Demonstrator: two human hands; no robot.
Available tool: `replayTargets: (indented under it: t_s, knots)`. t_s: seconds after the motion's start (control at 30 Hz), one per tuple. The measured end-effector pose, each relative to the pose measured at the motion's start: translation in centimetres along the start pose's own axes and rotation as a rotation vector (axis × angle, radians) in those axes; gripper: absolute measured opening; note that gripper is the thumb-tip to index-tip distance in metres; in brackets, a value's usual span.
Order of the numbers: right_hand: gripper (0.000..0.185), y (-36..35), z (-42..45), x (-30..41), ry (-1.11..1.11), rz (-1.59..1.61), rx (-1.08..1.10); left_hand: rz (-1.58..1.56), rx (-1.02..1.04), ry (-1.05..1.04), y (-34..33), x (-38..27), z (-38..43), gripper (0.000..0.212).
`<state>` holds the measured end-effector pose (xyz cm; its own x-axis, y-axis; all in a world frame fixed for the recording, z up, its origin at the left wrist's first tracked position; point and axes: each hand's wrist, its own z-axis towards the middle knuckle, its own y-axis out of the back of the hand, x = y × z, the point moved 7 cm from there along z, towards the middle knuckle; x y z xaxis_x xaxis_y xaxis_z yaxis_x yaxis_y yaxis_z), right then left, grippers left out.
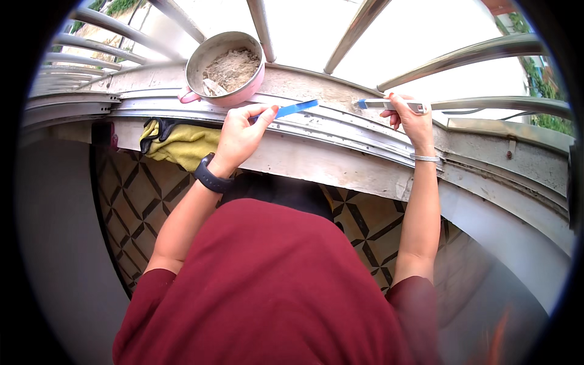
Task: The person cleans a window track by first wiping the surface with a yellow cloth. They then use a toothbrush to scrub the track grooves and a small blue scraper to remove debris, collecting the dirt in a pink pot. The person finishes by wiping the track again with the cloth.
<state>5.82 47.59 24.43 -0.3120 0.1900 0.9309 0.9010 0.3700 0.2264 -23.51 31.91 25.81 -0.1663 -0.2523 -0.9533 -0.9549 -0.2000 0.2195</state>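
Observation:
Between the thumb and fingers of my left hand [244,132] is a flat blue plastic strip [297,109], its free end pointing right over the window track [337,122]. My right hand [410,119] grips a small brush [376,104] with a white and grey handle and a blue end. That blue end is at the dusty outer sill [331,93]; whether it touches cannot be made out. Left of both tools, a pink metal cup [250,89] with a side handle leans on the sill. Grey-brown debris [232,68] and a pale scrap lie inside it.
Metal railing bars [353,34] rise beyond the sill. A yellow cloth with dark edging [182,141] hangs over the inner ledge [310,166], left of my left wrist. Patterned floor tiles [137,205] show below. A grey panel [59,219] stands at left.

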Motion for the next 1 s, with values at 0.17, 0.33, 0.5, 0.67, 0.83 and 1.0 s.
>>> replayTargets:
  t_s: [0.17,0.33,0.5,0.67,0.83,1.0]
  knots:
    - [0.023,-6.3,0.0,-0.5,0.042,0.130,-0.004,0.059,0.030,-0.152,-2.0,-0.1,1.9,0.026]
    - [0.022,-1.5,-2.1,-0.7,0.073,0.083,-0.215,0.236,0.096,-0.097,-4.5,0.8,5.2,0.030]
    - [0.025,-0.3,-6.9,2.9,0.330,-0.634,-0.566,0.408,0.157,-0.085,-7.6,1.6,8.0,0.029]
    - [0.022,-7.0,-6.9,1.6,0.479,-1.017,-0.582,0.411,0.218,0.022,-9.9,1.4,9.0,0.027]
    - [0.016,-6.7,-7.4,3.4,0.441,-0.611,-0.643,0.403,0.163,-0.028,-9.5,1.4,9.3,0.027]
    - [0.015,-8.3,-7.3,2.5,0.474,-0.636,-0.618,0.383,0.220,-0.004,-9.7,1.8,9.5,0.027]
